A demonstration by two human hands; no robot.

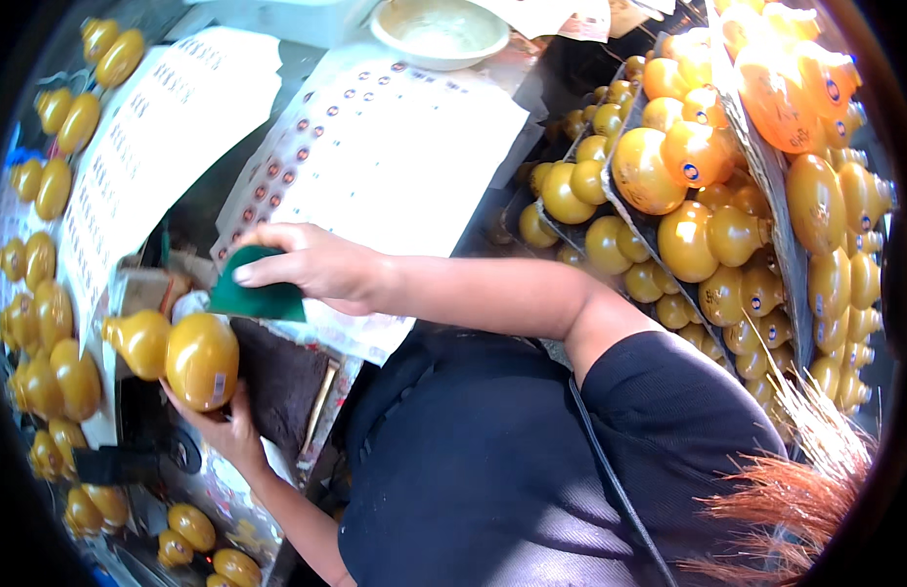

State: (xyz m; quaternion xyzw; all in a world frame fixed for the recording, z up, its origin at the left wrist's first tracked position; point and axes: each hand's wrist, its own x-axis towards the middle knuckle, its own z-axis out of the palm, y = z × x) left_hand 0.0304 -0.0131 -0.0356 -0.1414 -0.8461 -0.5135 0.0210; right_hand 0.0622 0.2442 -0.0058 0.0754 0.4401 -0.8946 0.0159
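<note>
A: What are the fingers doing?

B: The right hand point(321, 266), left of centre in the frame, has its fingers closed on a flat green piece point(248, 301), thumb pressed on its face. The left hand point(223, 430), lower left, is curved around the underside of a glossy yellow-brown gourd point(201, 360); it is part-open, spread to the width of the bulb. Some of those fingers are hidden behind it.

A: How does the gourd lie?

B: On its side, left of centre, with its narrow tip toward the left edge and its larger bulb toward the right. A small pale label point(219, 384) sits low on that bulb. The green piece is just above it; I can't tell whether they touch.

A: And close by?

B: A dark brown pad point(277, 382) to the right of the bulb, and a small box point(140, 292) just above the narrow end. Below the gourd, at lower left, there's a black object point(121, 463).

A: Further out?

B: A white sheet with rows of round stickers point(375, 147) slants through the upper middle, with a pale bowl point(436, 61) at its top end. Another printed sheet point(170, 127) is at upper left. Paired-bulb gourds point(52, 313) line the left edge, and more gourds point(688, 235) are stacked between dark boards at upper right.
</note>
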